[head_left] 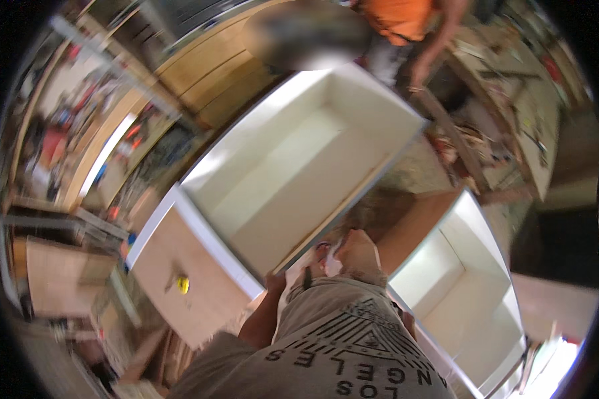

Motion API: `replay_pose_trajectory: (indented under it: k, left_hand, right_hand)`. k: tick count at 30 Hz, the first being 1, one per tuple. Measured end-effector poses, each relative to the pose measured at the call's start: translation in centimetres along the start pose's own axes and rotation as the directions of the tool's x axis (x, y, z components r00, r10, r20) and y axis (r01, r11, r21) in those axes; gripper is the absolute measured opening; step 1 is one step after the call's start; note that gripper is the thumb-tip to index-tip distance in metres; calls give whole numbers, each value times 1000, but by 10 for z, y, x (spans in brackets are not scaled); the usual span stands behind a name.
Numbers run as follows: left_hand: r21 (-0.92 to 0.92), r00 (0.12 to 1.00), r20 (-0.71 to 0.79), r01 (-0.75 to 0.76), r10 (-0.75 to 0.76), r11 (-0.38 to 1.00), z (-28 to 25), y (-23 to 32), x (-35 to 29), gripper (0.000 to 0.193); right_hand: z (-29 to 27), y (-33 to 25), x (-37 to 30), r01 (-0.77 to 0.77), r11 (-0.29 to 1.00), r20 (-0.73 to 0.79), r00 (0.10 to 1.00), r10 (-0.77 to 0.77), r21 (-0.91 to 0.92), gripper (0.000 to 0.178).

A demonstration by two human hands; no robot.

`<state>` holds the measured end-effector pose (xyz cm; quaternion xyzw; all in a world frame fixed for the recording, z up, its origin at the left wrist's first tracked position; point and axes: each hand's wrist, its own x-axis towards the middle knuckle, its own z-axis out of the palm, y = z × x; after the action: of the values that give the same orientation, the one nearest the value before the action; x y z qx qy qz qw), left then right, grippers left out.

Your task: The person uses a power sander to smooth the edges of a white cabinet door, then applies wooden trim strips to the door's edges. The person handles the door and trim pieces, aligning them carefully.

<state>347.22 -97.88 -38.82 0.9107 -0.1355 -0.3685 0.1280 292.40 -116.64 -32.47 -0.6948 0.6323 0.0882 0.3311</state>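
Observation:
A large open-fronted cabinet carcass (283, 173), white inside with pale edging, lies in front of me. My left hand (275, 283) is at its near edge, by the corner of the wooden side panel (203, 263), and looks closed around that edge. A yellow tape measure (183, 284) sits on that panel. To my right stands a second white-lined cabinet (456, 279) with a brown outer side. Beside it, a small part of my right hand or forearm (406, 320) shows past my shirt; its fingers are hidden. The picture is blurred by motion.
Another person in an orange top (399, 18) stands beyond the large cabinet, one hand (419, 72) by a wooden frame (449, 130). Cluttered shelving (80, 113) fills the left. A workbench (536, 126) with tools is at the right. Loose boards (70, 276) lie lower left.

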Motion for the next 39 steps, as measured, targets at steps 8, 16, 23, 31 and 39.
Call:
replay_pose_trajectory:
  k: [8, 16, 23, 31, 39]
  left_hand:
    - [-117, 997, 51, -46, 52, 992, -5, 29, 19, 55]
    - [-196, 955, 297, 83, -22, 977, -21, 219, 80, 43]
    - [-363, 844, 488, -38, 224, 931, -10, 518, 169, 33]
    - [-466, 602, 438, -483, 668, 741, 76, 891, 137, 28]
    - [-535, 482, 556, -415, 677, 736, 173, 1150, 117, 25]
  right_hand:
    - [-68, -46, 90, 65, 981, -61, 997, -55, 181, 35]
    - [-109, -34, 190, 196, 959, -153, 961, -230, -207, 11]
    - [-249, -40, 313, -98, 795, -413, 813, 411, 599, 29]
    - [-485, -108, 470, 176, 768, -606, 729, 319, 616, 29]
    - [-673, -132, 676, 29, 975, -761, 631, 154, 221, 44]
